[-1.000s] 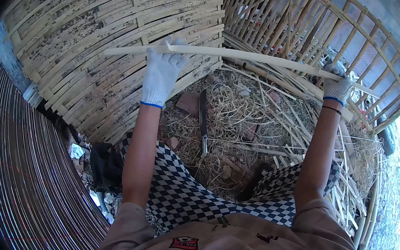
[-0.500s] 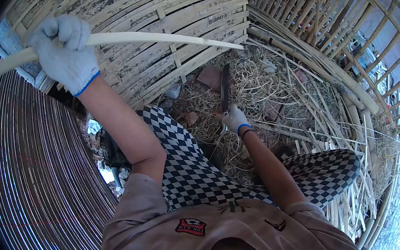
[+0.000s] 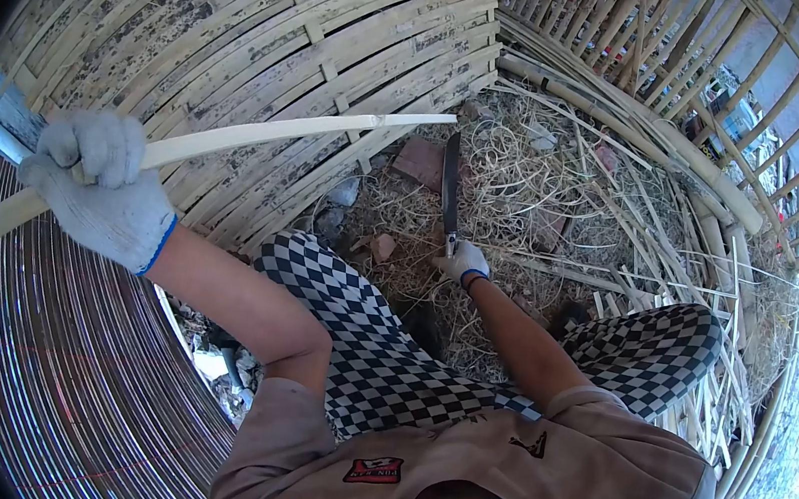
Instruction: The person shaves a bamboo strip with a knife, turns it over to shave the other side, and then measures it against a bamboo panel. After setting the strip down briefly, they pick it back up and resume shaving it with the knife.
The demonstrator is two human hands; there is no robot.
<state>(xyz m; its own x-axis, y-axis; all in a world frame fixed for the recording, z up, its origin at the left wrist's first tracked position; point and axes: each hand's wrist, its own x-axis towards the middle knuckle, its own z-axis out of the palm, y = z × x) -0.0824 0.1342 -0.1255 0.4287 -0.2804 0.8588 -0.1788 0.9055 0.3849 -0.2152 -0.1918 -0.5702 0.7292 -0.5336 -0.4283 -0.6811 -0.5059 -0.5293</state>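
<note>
Within the clenched fingers of the gloved left hand [image 3: 105, 186], a pale strip [image 3: 263, 133] is gripped, its narrow end seen near the knife [image 3: 450, 186] tip. The knife handle is grasped by the right hand [image 3: 464, 261], blade forward of the fingers; open room is noted between both hands. Around the right fingers, ground is covered by shavings [image 3: 516, 169]; beyond, a woven panel [image 3: 247, 28] and slatted fence [image 3: 775, 117] are seen.
</note>
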